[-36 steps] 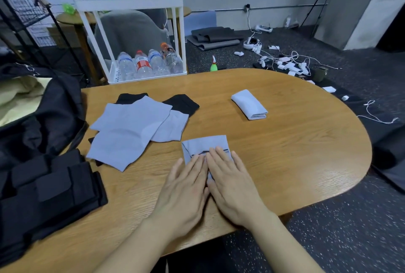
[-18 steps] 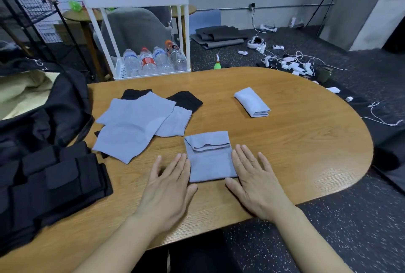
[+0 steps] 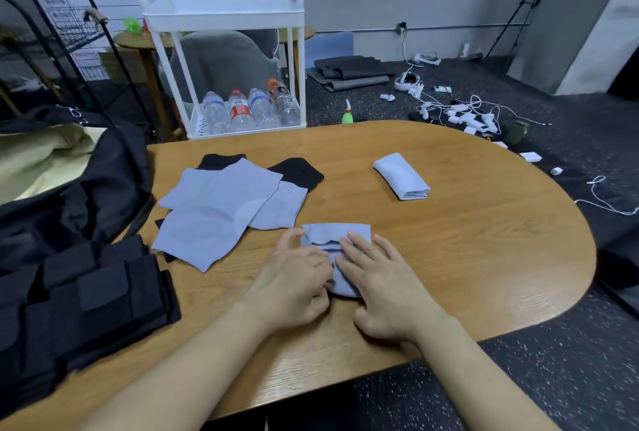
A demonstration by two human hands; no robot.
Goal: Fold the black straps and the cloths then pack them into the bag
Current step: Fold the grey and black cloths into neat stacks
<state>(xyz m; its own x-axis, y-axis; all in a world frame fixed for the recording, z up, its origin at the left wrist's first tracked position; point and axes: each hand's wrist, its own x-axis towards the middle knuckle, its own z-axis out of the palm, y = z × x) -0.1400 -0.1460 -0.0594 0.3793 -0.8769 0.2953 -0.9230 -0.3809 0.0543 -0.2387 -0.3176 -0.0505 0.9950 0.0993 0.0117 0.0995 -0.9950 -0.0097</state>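
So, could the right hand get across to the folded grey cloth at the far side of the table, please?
Probably yes: the right hand lies flat on the half-folded cloth, and only bare table shows between it and the folded cloth.

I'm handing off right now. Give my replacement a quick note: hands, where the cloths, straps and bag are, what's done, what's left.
Left hand: grips the near edge of the half-folded cloth.
Right hand: flat on the same cloth, pressing it.
Done: one folded cloth at the far right of the table.
Left: finish this fold; flat cloths lie over black pieces; black straps by the open bag on the left. Nothing looks packed yet.
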